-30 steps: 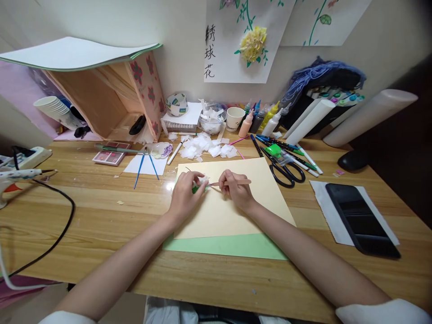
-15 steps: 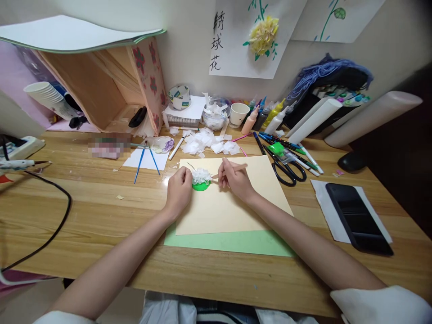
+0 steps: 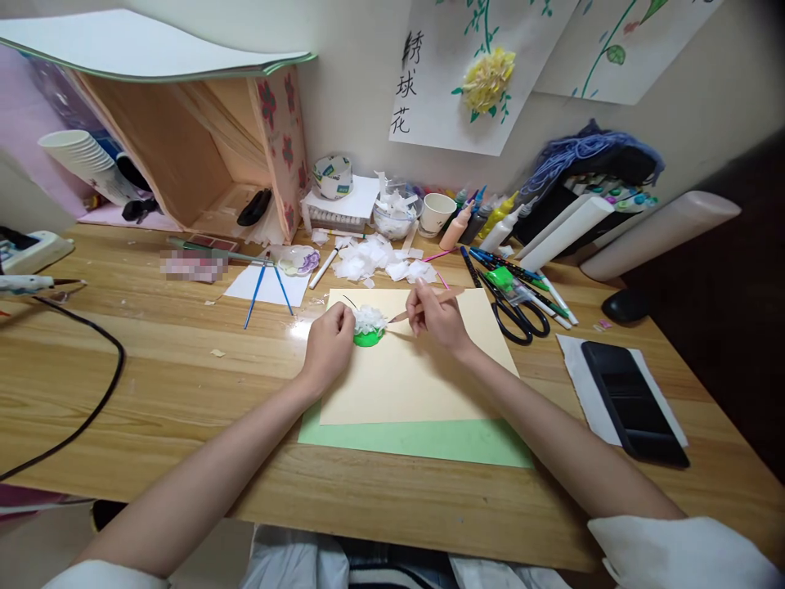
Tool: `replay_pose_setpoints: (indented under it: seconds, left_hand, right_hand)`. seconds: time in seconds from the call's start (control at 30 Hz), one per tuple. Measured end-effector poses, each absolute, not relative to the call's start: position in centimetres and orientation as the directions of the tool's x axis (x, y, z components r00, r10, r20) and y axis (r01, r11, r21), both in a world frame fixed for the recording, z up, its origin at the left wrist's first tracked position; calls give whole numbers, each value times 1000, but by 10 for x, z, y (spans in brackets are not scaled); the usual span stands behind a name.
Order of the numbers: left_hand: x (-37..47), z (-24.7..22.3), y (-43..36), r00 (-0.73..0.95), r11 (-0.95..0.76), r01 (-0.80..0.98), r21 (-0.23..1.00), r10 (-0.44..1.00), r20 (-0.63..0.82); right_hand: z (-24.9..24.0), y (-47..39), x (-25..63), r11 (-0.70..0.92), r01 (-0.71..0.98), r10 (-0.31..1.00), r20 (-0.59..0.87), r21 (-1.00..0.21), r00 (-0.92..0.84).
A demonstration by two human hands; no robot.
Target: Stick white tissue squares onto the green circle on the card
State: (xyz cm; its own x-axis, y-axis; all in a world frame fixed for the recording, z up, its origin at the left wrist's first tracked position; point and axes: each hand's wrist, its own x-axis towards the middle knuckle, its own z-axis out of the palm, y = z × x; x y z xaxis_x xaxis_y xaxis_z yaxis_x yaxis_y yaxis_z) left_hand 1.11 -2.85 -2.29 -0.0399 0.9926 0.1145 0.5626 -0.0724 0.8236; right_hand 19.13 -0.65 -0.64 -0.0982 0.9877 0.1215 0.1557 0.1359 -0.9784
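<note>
A ruffled white paper flower (image 3: pixel 370 319) on a green base (image 3: pixel 369 339) is over the cream sheet of paper (image 3: pixel 417 384). Closed at its left edge is my left hand (image 3: pixel 328 339), gripping the flower there; the fingertips are partly hidden. My right hand (image 3: pixel 437 315) is closed around a thin wooden pointed stick (image 3: pixel 401 316), held like a pen. The stick's tip comes close to the flower's right side; contact cannot be made out. A short thin dark line (image 3: pixel 349 301) shows just above my left hand.
Torn white paper pieces (image 3: pixel 380 260) lie behind the sheet. Black scissors (image 3: pixel 518 319) and several pens are at the right, near a black case (image 3: pixel 634 401). Two blue-handled brushes (image 3: pixel 256 296) and a glue gun (image 3: pixel 28 283) with its cable are at the left. Green paper (image 3: pixel 417 443) lies underneath.
My right hand has drawn slightly right, away from the flower, and the stick now shows its pointed end. My left hand stays at the flower. The whole view has shifted a little.
</note>
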Motion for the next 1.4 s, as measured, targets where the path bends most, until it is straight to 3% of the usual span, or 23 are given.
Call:
replay_pose_setpoints:
  seconds: [0.2, 0.37, 0.57, 0.73, 0.83, 1.0, 1.17, 1.3, 1.4]
  left_hand:
    - [10, -22, -29, -43, -73, 549, 833, 992, 116]
    - [9, -24, -28, -65, -47, 494, 868, 994, 91]
    - [8, -26, -28, -80, -38, 444, 895, 993, 81]
    - [7, -27, -27, -74, -51, 432, 900, 993, 92]
    - [7, -27, -27, -73, -50, 430, 901, 993, 90]
    - [6, -25, -27, -70, -66, 382, 922, 993, 100]
    - [7, -22, -31, -72, -160, 419, 894, 975, 208]
    - [10, -20, -33, 96, -322, 528, 785, 942, 322]
    - [12, -19, -33, 208, -404, 532, 744, 914, 347]
  right_hand:
    - [-23, -24, 194, 219, 123, 968, 200, -968, -152]
    - [-15, -9, 191, 340, 191, 940, 337, -921, -47]
    - [-23, 33, 177, 424, 497, 904, 389, -757, -178]
    - [-37, 62, 157, 646, 575, 758, 510, -502, -407]
    - [-39, 72, 149, 689, 570, 721, 509, -449, -471]
    - [-28, 64, 152, 597, 488, 800, 518, -637, -304]
    - [-10, 25, 166, 330, 149, 938, 306, -932, -164]
    - [-5, -8, 176, 125, -23, 985, 127, -992, -116]
    - [-9, -25, 181, 84, -82, 993, 90, -993, -72]
